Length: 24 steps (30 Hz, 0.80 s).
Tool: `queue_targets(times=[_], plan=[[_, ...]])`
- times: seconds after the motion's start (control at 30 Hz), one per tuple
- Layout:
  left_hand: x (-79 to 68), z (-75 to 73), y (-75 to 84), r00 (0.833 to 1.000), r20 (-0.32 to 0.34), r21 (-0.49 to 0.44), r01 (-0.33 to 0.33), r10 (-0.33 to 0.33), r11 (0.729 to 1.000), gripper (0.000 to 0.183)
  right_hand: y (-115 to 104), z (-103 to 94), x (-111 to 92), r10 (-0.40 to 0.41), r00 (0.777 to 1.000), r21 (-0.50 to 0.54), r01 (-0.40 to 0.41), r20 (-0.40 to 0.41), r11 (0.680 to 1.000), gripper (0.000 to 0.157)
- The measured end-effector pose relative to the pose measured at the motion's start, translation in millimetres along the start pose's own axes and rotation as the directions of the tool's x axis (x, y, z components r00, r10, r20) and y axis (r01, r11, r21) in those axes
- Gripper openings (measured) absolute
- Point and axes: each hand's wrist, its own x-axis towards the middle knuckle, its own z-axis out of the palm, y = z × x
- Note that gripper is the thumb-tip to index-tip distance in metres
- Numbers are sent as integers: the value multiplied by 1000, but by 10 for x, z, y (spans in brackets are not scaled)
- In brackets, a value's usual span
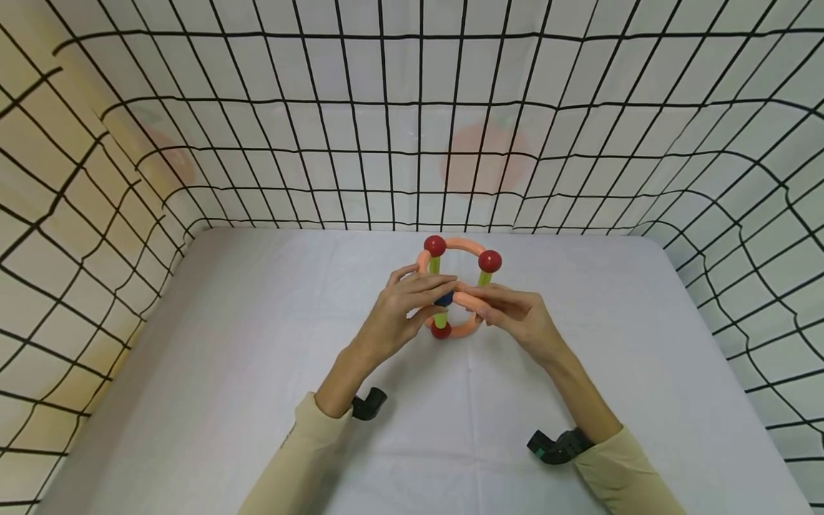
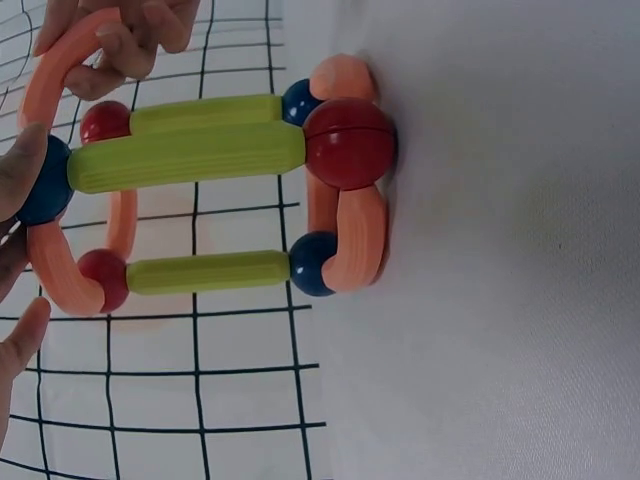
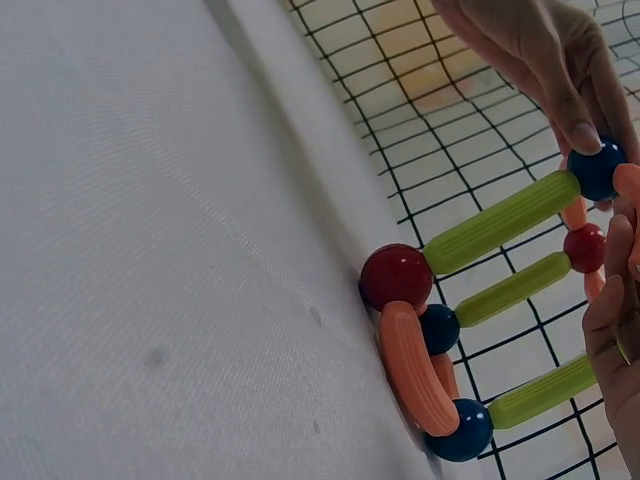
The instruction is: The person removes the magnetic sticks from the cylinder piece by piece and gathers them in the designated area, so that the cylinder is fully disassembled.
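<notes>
A frame of magnetic building pieces stands on the white table, with yellow-green rods [image 2: 190,155] upright between balls and curved orange rods. My left hand [image 1: 408,297] holds a blue ball [image 2: 50,180] at the top near corner, its thumb against the ball in the right wrist view. A curved orange rod [image 1: 470,301] reaches from that ball to my right hand [image 1: 521,315], which pinches its other end. Red balls [image 1: 490,261] cap the upper far corners; a bigger red ball [image 2: 348,143] and blue balls [image 3: 462,430] sit at the bottom.
Black wire grid panels [image 1: 418,104] surround the table at the back and both sides. White cloth [image 1: 257,307] covers the tabletop. Dark wrist cameras [image 1: 558,447] are strapped at both sleeves.
</notes>
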Motion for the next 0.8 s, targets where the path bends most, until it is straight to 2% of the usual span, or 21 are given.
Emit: queue_targets(times=[0.53, 0.8], plan=[[-1, 3, -18, 1000, -2, -19, -19, 19, 1000, 48, -4, -96, -16, -43, 999, 4, 43, 5, 999, 29], [-9, -21, -35, 1000, 1, -10, -17, 17, 1000, 49, -107, -262, -44, -64, 994, 15, 65, -89, 998, 27]])
